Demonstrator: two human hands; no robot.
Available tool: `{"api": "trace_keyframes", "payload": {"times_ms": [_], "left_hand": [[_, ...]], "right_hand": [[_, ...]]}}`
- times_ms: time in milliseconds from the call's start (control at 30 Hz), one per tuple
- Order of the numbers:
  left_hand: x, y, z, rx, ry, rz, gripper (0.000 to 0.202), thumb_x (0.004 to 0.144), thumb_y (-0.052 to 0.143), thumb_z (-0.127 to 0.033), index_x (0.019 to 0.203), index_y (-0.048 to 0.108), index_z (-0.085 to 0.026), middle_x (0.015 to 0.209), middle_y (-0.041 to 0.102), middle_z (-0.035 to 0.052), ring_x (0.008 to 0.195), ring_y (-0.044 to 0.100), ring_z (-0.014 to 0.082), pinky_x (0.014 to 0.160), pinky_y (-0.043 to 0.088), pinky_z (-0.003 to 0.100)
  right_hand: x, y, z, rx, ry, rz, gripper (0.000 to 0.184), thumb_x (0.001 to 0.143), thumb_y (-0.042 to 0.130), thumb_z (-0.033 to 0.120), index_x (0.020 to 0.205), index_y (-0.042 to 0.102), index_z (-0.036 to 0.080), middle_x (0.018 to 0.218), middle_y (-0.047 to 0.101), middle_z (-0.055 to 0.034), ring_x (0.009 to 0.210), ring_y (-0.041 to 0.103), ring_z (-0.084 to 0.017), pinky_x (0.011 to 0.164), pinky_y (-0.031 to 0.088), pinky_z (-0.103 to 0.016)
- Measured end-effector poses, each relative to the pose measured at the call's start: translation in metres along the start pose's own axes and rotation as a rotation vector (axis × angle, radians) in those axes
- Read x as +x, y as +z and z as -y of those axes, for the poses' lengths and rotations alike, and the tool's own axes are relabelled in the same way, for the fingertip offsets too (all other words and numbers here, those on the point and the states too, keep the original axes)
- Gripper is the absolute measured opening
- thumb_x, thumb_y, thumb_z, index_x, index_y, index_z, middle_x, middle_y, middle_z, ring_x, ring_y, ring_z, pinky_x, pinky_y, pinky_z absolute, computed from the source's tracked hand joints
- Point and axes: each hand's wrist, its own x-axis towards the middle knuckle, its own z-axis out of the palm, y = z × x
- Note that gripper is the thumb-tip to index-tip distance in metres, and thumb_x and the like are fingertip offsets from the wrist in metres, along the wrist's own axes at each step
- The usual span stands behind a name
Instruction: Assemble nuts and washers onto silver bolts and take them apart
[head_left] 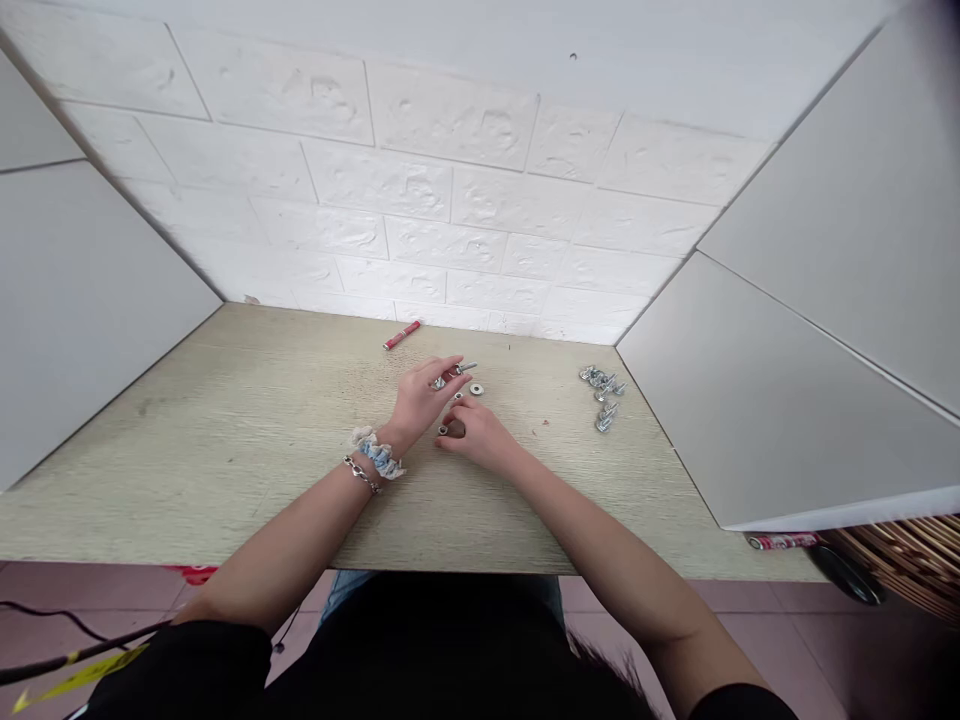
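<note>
My left hand is raised a little above the wooden table, its fingers pinched on a silver bolt that points right. A scrunchie and a chain bracelet sit on that wrist. My right hand rests on the table just below it, fingertips pinching a small dark nut. A flat washer lies on the table right of my left fingers, with another small nut beside it.
A pile of several silver bolts lies at the table's right, near the grey side panel. A red pen-like stick lies by the white brick back wall. A wicker basket stands at lower right.
</note>
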Motion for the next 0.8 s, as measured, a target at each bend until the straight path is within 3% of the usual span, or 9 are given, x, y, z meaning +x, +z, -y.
{"api": "trace_keyframes", "payload": {"times_ms": [367, 800], "left_hand": [[0.0008, -0.0009, 0.0001, 0.023, 0.037, 0.005, 0.024, 0.074, 0.063, -0.027, 0.095, 0.063, -0.016, 0.073, 0.064, 0.001, 0.066, 0.058, 0.0106, 0.064, 0.049, 0.022], [-0.0008, 0.0013, 0.0041, 0.019, 0.041, -0.008, 0.024, 0.074, 0.063, -0.029, 0.095, 0.063, -0.017, 0.073, 0.063, 0.0012, 0.067, 0.058, 0.0111, 0.064, 0.048, 0.023]], "right_hand": [[-0.0018, 0.003, 0.0007, -0.003, -0.032, -0.035, 0.009, 0.069, 0.062, 0.023, 0.073, 0.058, 0.015, 0.083, 0.05, -0.0032, 0.076, 0.049, -0.013, 0.074, 0.041, -0.03], [-0.0018, 0.0038, -0.0015, 0.014, -0.036, -0.056, 0.012, 0.069, 0.064, 0.024, 0.071, 0.056, 0.015, 0.082, 0.05, -0.0026, 0.075, 0.049, -0.013, 0.072, 0.041, -0.029]]}}
